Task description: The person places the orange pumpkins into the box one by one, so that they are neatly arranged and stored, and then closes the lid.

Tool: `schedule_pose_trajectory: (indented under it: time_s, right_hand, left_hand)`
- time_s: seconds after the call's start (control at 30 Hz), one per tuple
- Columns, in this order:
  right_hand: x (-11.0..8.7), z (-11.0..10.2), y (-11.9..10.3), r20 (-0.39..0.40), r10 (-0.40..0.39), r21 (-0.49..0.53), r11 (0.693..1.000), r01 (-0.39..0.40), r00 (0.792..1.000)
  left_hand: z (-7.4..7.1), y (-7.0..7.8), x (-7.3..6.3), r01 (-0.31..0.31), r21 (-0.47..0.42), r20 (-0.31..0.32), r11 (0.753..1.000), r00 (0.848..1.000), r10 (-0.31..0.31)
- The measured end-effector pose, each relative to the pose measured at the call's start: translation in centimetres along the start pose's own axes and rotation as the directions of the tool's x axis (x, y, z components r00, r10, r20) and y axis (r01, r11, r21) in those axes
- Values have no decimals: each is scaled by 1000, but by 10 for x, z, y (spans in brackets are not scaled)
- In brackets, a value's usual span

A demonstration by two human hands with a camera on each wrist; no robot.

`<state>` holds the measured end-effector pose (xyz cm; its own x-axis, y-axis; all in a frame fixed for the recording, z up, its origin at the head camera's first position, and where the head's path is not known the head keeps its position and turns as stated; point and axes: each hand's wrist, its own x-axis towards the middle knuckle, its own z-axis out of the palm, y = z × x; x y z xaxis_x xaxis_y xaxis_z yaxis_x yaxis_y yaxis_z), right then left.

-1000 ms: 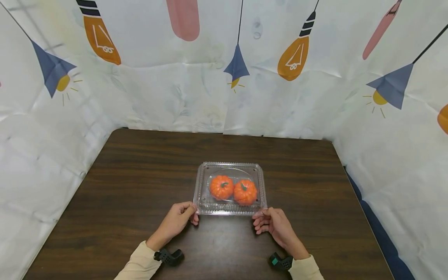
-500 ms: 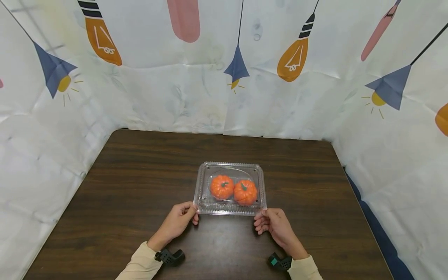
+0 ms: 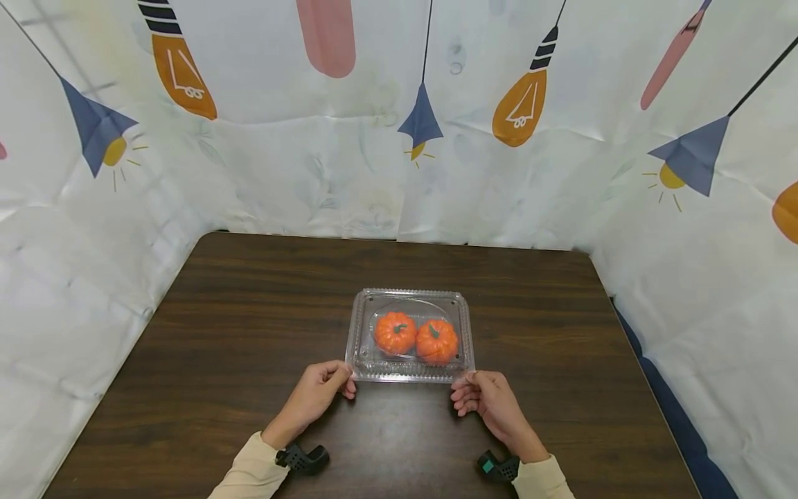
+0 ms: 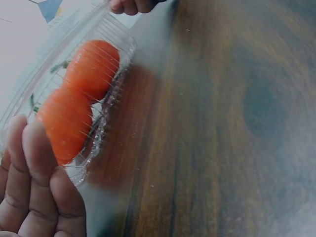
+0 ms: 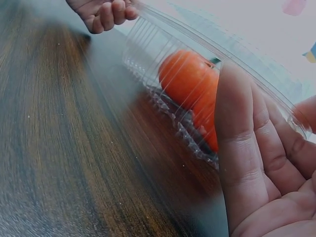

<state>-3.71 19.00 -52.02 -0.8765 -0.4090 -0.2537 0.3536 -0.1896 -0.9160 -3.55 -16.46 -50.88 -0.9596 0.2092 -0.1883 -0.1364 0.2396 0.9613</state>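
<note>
A clear plastic clamshell container [image 3: 411, 374] sits on the table with its lid down. Inside are two small orange pumpkins [image 3: 395, 333] with green stems, side by side. My left hand [image 3: 314, 394] pinches the container's near left corner between thumb and fingers. At the near right corner, my right hand [image 3: 489, 407] pinches the rim the same way, its lower fingers curled below. Both wrist views show the ribbed front wall of the container [image 4: 106, 29] with the pumpkins [image 5: 185, 76] behind it.
The container rests on a dark brown wooden table [image 3: 262, 298]. White cloth [image 3: 299, 180] printed with lamps and light bulbs hangs behind and at both sides. A dark blue thing [image 3: 679, 423] shows beyond the table's right edge. Each wrist carries a black camera band [image 3: 302, 458].
</note>
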Motion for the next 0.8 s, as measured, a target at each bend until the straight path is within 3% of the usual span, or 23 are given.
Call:
schedule_pose_trajectory:
  time_s: [0.33, 0.57, 0.7, 0.8]
  right_hand:
    - [2, -2, 0, 1, 10, 33, 999, -10, 1000]
    - [1, -7, 0, -56, 46, 25, 999, -45, 997]
    - [2, -12, -6, -128, 73, -6, 997, -74, 989]
    - [1, -19, -12, -188, 73, -51, 995, -84, 979]
  left_hand:
    - [-2, -1, 3, 55, -90, 37, 994, 998, -52]
    - [-6, -3, 4, 57, -72, 53, 996, 997, -54]
    - [-15, -1, 2, 73, -12, -9, 997, 997, -74]
    - [-29, 0, -1, 54, 40, -94, 998, 994, -50]
